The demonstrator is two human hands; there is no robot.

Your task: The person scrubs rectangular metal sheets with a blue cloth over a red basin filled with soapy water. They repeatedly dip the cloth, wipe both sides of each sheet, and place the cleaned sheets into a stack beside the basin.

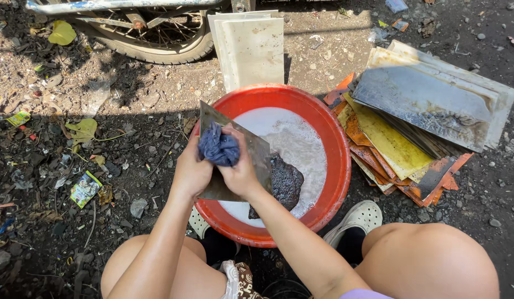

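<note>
r hand [241, 174] w/ rag [218, 148], soapy red basin [329, 124]

A small flat sachet [85, 189] lies on the dark dirt at the left, well apart from the red basin [329, 138]. It is roughly rectangular, torn and crumpled, mostly green and yellow with a pale patch, and it lies tilted among dry leaves and stones.

Further up on the left, a smaller yellow wrapper scrap [18, 118] lies near the edge of the shade, with a red bit just beside it.

At the top right, a pale blue piece of packaging [396, 5] lies at the picture's edge, partly cut off. Just below it sits a small orange and grey packet scrap [401, 25] on the sunlit ground.
</note>
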